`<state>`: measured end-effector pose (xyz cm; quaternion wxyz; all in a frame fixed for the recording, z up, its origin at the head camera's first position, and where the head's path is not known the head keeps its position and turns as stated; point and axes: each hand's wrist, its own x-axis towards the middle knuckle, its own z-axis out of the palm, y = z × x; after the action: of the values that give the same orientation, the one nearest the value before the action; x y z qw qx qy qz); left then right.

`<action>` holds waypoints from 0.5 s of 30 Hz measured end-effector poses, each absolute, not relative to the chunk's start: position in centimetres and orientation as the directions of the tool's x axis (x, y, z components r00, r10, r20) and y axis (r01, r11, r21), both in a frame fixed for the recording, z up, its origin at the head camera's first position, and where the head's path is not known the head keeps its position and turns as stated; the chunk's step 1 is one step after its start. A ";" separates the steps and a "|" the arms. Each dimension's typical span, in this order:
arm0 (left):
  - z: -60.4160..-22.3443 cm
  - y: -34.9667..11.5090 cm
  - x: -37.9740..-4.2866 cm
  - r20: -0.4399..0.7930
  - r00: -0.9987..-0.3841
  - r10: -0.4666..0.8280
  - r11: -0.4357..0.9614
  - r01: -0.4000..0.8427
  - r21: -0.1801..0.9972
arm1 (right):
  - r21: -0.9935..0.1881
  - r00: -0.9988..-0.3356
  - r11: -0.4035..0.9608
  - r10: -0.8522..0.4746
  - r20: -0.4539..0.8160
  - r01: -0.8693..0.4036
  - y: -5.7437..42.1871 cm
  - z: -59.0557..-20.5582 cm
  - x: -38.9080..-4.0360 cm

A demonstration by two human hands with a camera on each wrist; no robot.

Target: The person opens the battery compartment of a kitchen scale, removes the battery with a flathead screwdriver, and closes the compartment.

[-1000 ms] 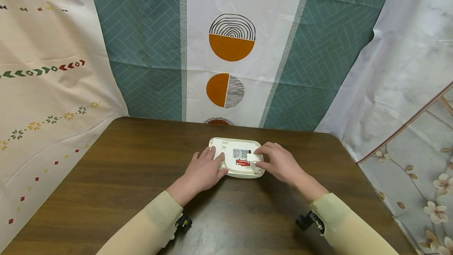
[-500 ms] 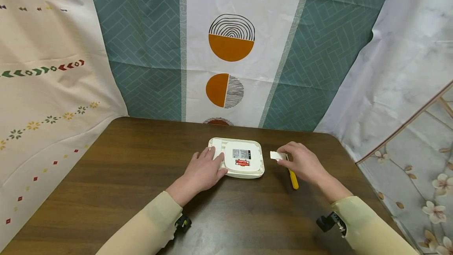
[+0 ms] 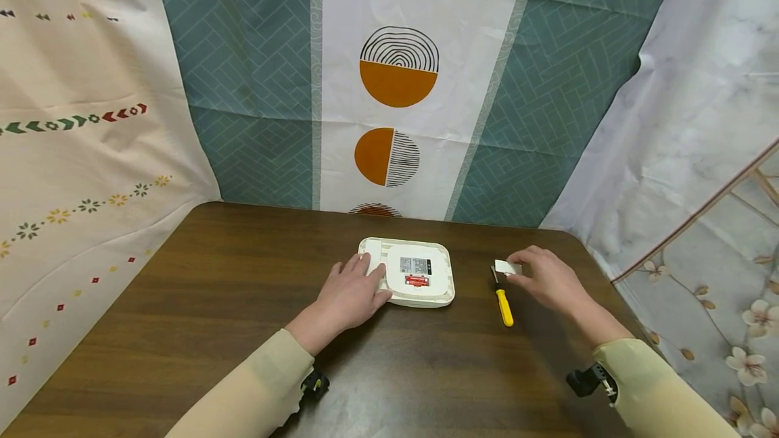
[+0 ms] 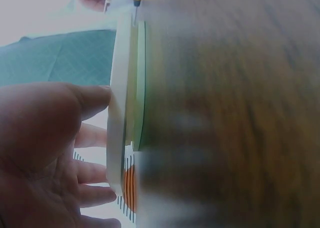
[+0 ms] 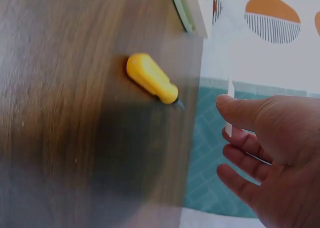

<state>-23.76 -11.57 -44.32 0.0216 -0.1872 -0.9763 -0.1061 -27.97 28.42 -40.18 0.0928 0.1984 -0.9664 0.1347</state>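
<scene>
A white rounded device lies underside up on the table, with a printed label and red batteries in its exposed compartment. My left hand rests on its left end, fingers spread; the left wrist view shows the thumb at the rim of the device. To the right, my right hand pinches a small white battery cover between thumb and fingers, raised above the tabletop. From the side, the cover appears as a thin plate. A yellow-handled screwdriver lies just left of that hand.
The brown wooden table has its far edge against a patterned curtain. Light cloths hang on the left and right sides. Black wrist cameras sit at both sleeves.
My right hand has lifted the cover off the device's battery compartment and carried it right, past the screwdriver, which now shows whole. The left hand stays on the device.
</scene>
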 end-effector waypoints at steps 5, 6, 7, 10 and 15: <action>-44.4 -11.6 -23.7 0.086 -0.929 0.359 0.908 0.369 0.197 | -0.214 -0.905 0.889 -0.355 0.234 -0.404 29.7 -40.5 -28.4; -44.4 -11.6 -23.7 0.085 -0.929 0.360 0.908 0.370 0.197 | -0.214 -0.906 0.891 -0.352 0.234 -0.401 29.9 -40.6 -28.4; -44.4 -11.6 -23.7 0.085 -0.929 0.360 0.908 0.370 0.197 | -0.214 -0.906 0.891 -0.351 0.234 -0.401 30.2 -40.7 -28.5; -44.4 -11.6 -23.7 0.080 -0.930 0.359 0.908 0.368 0.199 | -0.210 -0.908 0.894 -0.350 0.229 -0.397 30.9 -40.9 -28.7; -44.3 -11.5 -23.7 0.073 -0.931 0.358 0.910 0.365 0.199 | -0.205 -0.916 0.901 -0.342 0.208 -0.383 31.7 -41.3 -28.8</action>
<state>-23.69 -11.53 -44.30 0.0175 -0.1849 -0.9770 -0.1049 -28.82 31.74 -41.33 0.0837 0.1865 -0.9713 0.1215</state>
